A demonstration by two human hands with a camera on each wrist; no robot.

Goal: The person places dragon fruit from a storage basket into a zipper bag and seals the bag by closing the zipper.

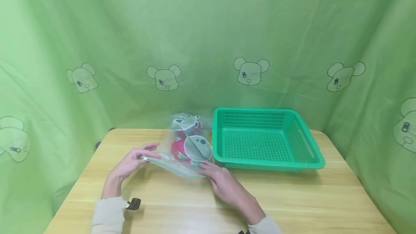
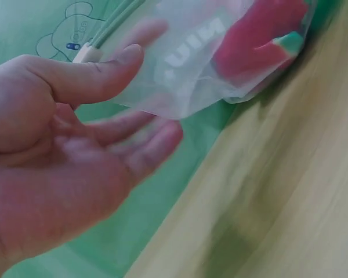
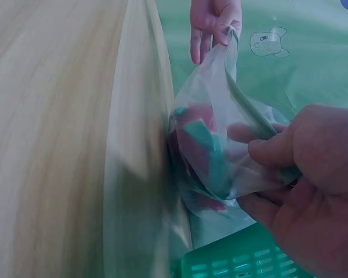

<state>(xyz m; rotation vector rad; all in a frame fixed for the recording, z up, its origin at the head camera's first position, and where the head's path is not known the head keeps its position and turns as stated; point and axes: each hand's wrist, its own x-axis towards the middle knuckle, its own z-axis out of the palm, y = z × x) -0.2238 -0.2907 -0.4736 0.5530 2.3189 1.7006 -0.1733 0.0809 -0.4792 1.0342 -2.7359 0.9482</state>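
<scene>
A clear zip bag (image 1: 183,169) with white lettering stands tilted on the table, its mouth towards me. Inside are soft-looking red things (image 2: 249,49) with green parts, and rounded pale patches (image 1: 199,147) with dark outlines show through; their kind cannot be told. My left hand (image 1: 130,161) pinches the left corner of the mouth, by the pale zip slider (image 2: 88,53), thumb on one side and fingers behind. At the right end of the mouth, my right hand (image 1: 224,185) grips the green zip edge (image 3: 252,107) between thumb and fingers.
A green perforated plastic basket (image 1: 266,165) stands right of the bag, close beside it. The wooden table (image 1: 182,208) reaches back to a green curtain (image 1: 208,28) with bear-head prints. A small black device (image 1: 133,204) sits at the left sleeve (image 1: 108,214).
</scene>
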